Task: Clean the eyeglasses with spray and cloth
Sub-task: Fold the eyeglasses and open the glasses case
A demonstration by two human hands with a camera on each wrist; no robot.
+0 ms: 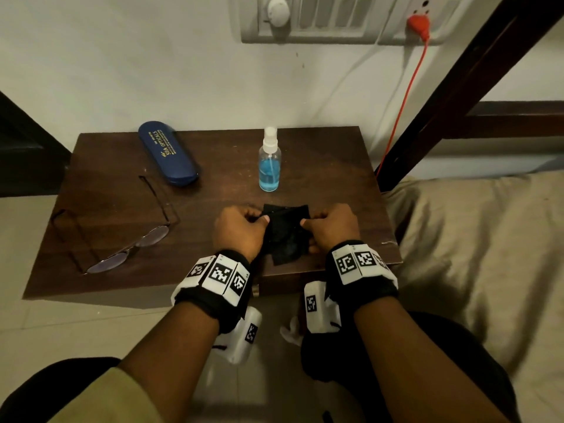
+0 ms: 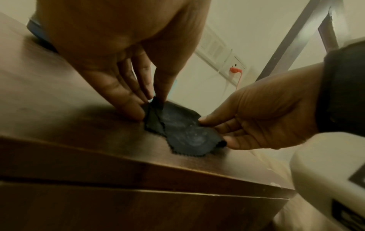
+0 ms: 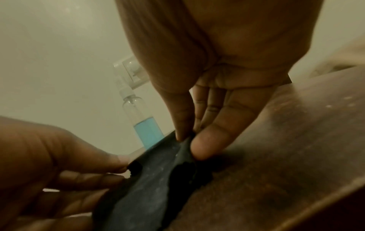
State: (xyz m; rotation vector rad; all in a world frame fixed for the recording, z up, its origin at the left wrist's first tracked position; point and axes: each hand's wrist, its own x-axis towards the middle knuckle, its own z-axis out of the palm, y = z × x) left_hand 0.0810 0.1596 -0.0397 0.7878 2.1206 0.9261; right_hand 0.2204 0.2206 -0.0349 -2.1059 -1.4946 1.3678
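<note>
Both hands pinch cloth (image 1: pixel 285 236) at near table (image 1: pixel 213 166) edge: left hand (image 1: pixel 239 232) left side, right hand (image 1: pixel 331 228) right. You spread it flat, no bunching. Glasses (image 1: pixel 128 239) wait left; spray (image 1: pixel 269 161) stands far, just beyond cloth.

1. A dark wooden worktop (image 1: pixel 320 166) stands against a pale wall (image 1: pixel 122 56).
2. A switch panel (image 1: pixel 335 19) above holds a red plug (image 1: pixel 418 24).
3. A bed (image 1: pixel 473 239) lies beside the worktop's right edge, over a tiled floor (image 1: pixel 45 325).

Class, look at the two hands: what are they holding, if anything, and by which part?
Both hold the dark cloth: the left hand pinches its left edge, the right hand its right edge.
</note>
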